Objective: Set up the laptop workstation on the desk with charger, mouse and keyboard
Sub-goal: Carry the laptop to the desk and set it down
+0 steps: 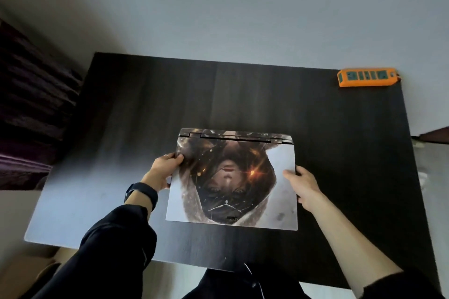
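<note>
Gripping the closed laptop (233, 177) by its side edges, left hand (163, 170) and right hand (303, 185) square it near the desk's (145, 109) front edge, fingers curled round it, hinge facing away.

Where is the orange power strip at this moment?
In the head view the orange power strip lies at the far right corner of the desk, by the wall, well beyond the laptop.

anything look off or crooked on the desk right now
Nothing stands out. The closed laptop is roughly square to the desk, hinge away, left hand and right hand gripping its sides. Its lid picture only reads upside down from this view.
</note>
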Demonstrator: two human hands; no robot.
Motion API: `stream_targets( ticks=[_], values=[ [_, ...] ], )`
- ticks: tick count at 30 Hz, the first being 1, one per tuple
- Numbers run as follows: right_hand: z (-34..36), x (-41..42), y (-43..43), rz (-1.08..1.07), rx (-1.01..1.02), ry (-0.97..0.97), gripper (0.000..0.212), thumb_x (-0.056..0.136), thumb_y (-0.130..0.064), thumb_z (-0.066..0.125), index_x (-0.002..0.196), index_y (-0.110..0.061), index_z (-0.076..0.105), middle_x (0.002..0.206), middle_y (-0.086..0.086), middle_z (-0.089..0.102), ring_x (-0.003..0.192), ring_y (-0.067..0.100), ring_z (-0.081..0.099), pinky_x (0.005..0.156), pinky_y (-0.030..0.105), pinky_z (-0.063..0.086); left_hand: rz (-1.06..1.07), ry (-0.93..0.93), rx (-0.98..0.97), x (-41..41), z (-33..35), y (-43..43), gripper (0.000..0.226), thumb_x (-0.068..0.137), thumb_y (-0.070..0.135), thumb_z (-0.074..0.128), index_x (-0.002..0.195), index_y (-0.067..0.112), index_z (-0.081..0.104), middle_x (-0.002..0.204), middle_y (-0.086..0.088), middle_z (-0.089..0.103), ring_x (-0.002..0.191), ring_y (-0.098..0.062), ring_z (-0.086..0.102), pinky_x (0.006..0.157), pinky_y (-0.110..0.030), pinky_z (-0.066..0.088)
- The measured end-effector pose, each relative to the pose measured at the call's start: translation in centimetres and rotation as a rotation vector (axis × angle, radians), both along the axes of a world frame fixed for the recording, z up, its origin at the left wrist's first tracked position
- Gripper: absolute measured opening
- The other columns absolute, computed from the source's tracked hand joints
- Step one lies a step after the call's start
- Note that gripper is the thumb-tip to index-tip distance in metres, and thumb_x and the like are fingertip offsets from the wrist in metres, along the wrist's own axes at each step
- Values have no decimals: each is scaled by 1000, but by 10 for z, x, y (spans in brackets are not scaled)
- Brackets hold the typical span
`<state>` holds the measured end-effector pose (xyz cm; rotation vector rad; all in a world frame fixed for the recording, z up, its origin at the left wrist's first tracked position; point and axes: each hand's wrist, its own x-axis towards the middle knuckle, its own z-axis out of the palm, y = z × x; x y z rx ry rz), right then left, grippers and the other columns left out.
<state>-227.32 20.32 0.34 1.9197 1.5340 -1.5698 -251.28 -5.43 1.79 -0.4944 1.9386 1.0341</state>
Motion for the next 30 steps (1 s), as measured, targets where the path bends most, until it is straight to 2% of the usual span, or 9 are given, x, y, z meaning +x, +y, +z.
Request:
stream_targets(
  ticks=[6, 10, 15, 17, 19, 30],
  values=[
    [-14, -26, 13, 37, 12, -6, 58, 98, -32, 61, 151, -24, 40, 152, 7, 46, 137, 33, 46, 106, 52, 42, 65, 48, -10, -18, -12, 17, 39, 96, 24, 63, 132, 12, 58, 109, -6, 63, 77, -15, 60, 60, -32, 51],
    [-24, -29, 11, 26, -8, -5, 55, 98, -31, 61, 150, -25, 43, 150, 5, 50, 135, 31, 49, 107, 52, 44, 140, 61, -26, -20, -26, 17, 42, 94, 20, 66, 134, 10, 59, 119, -8, 65, 95, -23, 61, 87, -40, 53],
    [-30, -32, 9, 60, 33, 3, 48, 99, -26, 58, 146, -20, 49, 143, 5, 56, 128, 29, 55, 102, 43, 48, 225, 51, -14, -17, -46, 9, 41, 89, 19, 72, 128, 10, 63, 117, -7, 68, 108, -24, 63, 100, -43, 49],
    [-31, -32, 7, 67, 59, -4, 46, 100, -24, 57, 145, -19, 49, 141, 7, 57, 126, 29, 55, 95, 36, 46, 240, 47, -26, -16, -54, 5, 42, 87, 21, 75, 127, 13, 65, 118, -7, 69, 109, -24, 63, 101, -44, 48],
    [-31, -32, 5, 73, 68, -12, 47, 100, -24, 57, 146, -20, 48, 142, 6, 56, 127, 29, 55, 92, 35, 46, 243, 54, -66, -16, -60, 2, 43, 85, 26, 77, 125, 17, 67, 118, -5, 68, 109, -24, 61, 102, -45, 47],
    [-37, -24, 0, 96, 105, -48, 49, 100, -22, 58, 148, -22, 47, 147, 6, 52, 132, 30, 52, 101, 42, 48, 236, 80, -76, -21, -91, -12, 42, 69, 37, 85, 107, 26, 75, 99, 3, 75, 100, -22, 68, 96, -44, 54]
  ],
)
